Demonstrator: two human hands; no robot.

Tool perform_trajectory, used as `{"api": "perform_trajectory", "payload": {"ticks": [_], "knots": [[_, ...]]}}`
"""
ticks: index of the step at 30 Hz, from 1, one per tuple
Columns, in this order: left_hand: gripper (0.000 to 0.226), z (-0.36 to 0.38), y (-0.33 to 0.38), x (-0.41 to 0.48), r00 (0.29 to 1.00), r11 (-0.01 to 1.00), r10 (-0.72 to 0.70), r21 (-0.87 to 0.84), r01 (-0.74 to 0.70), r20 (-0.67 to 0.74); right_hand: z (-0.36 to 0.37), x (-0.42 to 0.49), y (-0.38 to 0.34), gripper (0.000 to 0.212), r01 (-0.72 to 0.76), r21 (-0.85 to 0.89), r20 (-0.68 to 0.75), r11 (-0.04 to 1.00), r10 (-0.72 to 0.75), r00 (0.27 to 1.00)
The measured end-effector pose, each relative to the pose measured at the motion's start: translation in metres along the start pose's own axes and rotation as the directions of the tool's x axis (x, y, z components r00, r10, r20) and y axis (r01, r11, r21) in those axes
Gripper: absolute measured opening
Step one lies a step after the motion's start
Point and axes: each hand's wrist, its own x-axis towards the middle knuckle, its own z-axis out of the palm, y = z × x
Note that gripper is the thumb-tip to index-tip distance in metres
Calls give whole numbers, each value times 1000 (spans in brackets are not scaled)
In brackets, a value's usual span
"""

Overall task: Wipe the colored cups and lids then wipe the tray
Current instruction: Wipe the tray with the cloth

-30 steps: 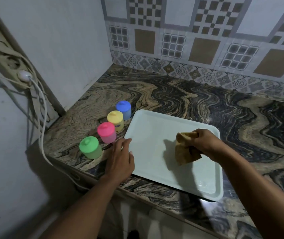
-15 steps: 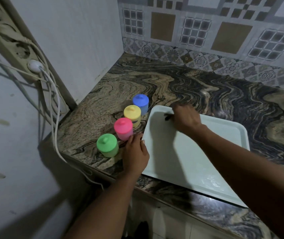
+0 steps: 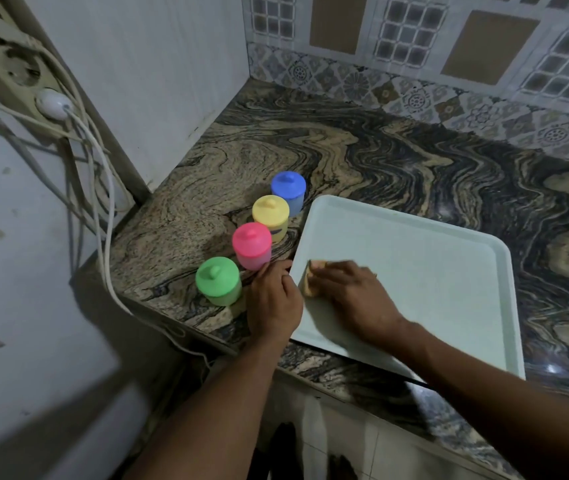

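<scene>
A pale tray [image 3: 425, 268] lies flat on the marbled counter. My right hand [image 3: 352, 299] presses a tan cloth [image 3: 310, 279] onto the tray's near left corner. My left hand [image 3: 272, 303] rests on the counter against the tray's left edge, fingers curled on the rim. Left of the tray stand lidded cups in a diagonal row: green cup [image 3: 219, 281] nearest, then pink cup [image 3: 252, 245], yellow cup [image 3: 271, 218] and blue cup [image 3: 289, 191] farthest.
The counter [image 3: 397, 161] ends at a white side wall [image 3: 158, 81] on the left and a tiled back wall [image 3: 449, 53]. White cables [image 3: 103, 188] hang from a socket strip [image 3: 23, 77] over the counter's left front corner.
My right hand has swept the cloth from the tray's far left corner back to its near left corner. My left hand stays at the tray's left edge. The camera has tilted.
</scene>
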Motion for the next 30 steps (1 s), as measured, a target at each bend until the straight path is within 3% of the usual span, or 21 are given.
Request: {"api": "perform_trajectory", "payload": {"ticks": [3,5,6,8,11,14,16,19,21,24,26,28,30], "knots": [[39,0,1,0,1000,1000,-5,-16,5,-12,-11,-38,-21,30,130,152,126,980,-150,981],[39,0,1,0,1000,1000,-3,6,3,-22,-28,-43,-14,25,119,262,184,958,-171,968],[39,0,1,0,1000,1000,5,27,-4,-19,-37,-40,-3,23,73,297,157,952,-124,980],[30,1,2,-1,1000,997,24,72,-25,16,-55,-20,28,38,-34,263,-46,964,47,998],[13,3,0,-2,997,990,41,133,-49,61,-66,27,67,43,-254,113,-226,961,273,935],[13,5,-1,-1,995,978,78,190,-89,63,-41,40,62,27,-223,17,-93,975,224,970],[13,6,0,0,993,970,101,214,-113,67,-20,14,43,30,-150,17,-71,989,151,986],[13,7,1,0,991,956,107,266,-124,76,-19,-53,5,24,-8,155,-16,988,11,1000],[13,8,1,0,990,949,112,287,-131,82,-28,-92,-8,18,2,266,41,964,-13,999],[14,9,-1,1,987,940,130,306,-153,95,-53,-108,13,21,-184,326,118,927,153,981],[14,10,-4,1,985,934,139,317,-164,101,-72,-90,38,25,-283,317,-33,905,309,951],[15,10,-5,1,985,929,141,330,-168,103,-82,-54,68,23,-394,233,-203,889,441,874],[16,11,-6,2,984,924,140,342,-171,112,-78,-12,82,34,-468,155,-204,870,491,847]]}}
